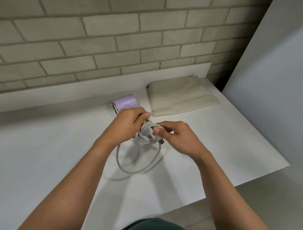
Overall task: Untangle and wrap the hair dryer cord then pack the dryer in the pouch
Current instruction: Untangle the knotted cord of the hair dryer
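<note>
Cord coils bunch between both hands above the bench middle, one loop hanging below; left hand grips the coils, right hand pinches the plug end. Lilac hair dryer sits just beyond the left hand; beige pouch lies flat near the far right corner

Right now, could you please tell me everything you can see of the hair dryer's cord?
The cord is pale grey, smooth, fairly thick and rubbery-looking. Several turns are coiled around a lilac part, seemingly the handle of the hair dryer. The left hand grips the coils from the far side; the right hand pinches the plug end, dark prongs showing. One long slack loop hangs below, above the white counter, casting a shadow.
</note>
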Motion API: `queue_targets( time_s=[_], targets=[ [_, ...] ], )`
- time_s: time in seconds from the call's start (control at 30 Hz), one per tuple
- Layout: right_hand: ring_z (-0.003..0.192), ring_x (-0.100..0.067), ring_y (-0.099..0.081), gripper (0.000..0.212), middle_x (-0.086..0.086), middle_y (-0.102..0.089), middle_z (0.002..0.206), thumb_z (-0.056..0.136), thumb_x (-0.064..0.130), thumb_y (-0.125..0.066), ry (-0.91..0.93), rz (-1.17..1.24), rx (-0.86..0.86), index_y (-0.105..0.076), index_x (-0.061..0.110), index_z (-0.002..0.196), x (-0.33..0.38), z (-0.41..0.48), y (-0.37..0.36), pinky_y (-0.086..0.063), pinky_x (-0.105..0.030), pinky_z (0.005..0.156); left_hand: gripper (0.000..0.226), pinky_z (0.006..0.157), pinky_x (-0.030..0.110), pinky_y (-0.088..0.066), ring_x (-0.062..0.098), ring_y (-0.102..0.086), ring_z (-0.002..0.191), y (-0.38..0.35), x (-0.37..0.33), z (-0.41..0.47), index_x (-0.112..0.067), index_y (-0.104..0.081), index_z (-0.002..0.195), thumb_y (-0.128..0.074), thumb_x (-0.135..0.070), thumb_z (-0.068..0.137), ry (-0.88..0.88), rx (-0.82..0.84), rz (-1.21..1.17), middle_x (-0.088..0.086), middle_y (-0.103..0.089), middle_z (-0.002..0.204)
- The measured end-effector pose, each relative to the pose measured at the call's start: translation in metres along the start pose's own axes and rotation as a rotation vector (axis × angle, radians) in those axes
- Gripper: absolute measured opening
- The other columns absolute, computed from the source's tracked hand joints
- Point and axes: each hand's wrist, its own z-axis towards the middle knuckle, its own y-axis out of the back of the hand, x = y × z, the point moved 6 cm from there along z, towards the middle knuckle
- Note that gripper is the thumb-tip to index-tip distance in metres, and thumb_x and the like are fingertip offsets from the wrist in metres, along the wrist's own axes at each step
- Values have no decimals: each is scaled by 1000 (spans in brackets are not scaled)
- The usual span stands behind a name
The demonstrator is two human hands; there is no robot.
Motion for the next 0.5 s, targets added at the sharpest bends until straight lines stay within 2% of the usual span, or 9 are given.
queue_targets(
  time_s=[0.07, 0.13, 0.2, 0.27, 0.37, 0.5],
  targets=[
    [86, -13, -69, 15, 6, -77, 88, 100, 35, -66, -22, 36, 9, -80, 31, 100, -1, 1, 0, -53, -40, 89, 32, 47, 27, -48, 9, -58, 42, -2, 8, -4, -18, -66, 83, -51, -32, 108, 108, -44, -111, -8, -66, 74],
    [86, -11, -69, 15, 5, -77, 87, 99, 37, -66, -44, 49, 15, -80, 31, 99, -4, 2, 1, -53, -39, 90, 33, 45, 20, -44, 6, -55, 44, -4, 11, -7, -15, -65, 83, -50, -30, 108, 151, -81, -127, -10, -63, 70],
    [84, -7, -67, 15, 6, -77, 87, 99, 38, -66, -60, 84, 21, -80, 32, 97, -5, 3, 2, -52, -36, 87, 35, 50, 14, -37, -1, -53, 51, 0, 13, -8, -19, -62, 76, -51, -30, 107, 157, -146, -80, -13, -57, 64],
    [84, -4, -65, 17, 7, -77, 91, 100, 39, -65, -73, 117, 23, -80, 31, 98, -6, 4, 3, -52, -35, 87, 37, 54, 15, -35, -4, -53, 55, 5, 23, -9, -27, -61, 73, -51, -32, 107, 200, -218, -127, -14, -59, 65],
    [83, 1, -65, 19, 11, -78, 93, 102, 38, -64, -67, 89, 12, -79, 28, 100, -8, 5, 7, -51, -31, 86, 35, 51, 25, -33, 4, -44, 50, 6, 47, -13, -27, -66, 76, -51, -36, 107, 314, -260, -355, -13, -57, 62],
    [77, -3, -62, 18, 13, -76, 90, 103, 39, -62, -48, 43, 29, -78, 30, 103, -4, 6, 2, -48, -27, 77, 34, 46, 24, -26, 10, -36, 50, -6, 66, -23, -11, -72, 90, -53, -34, 107, 450, -297, -639, -11, -51, 62]
  ],
)
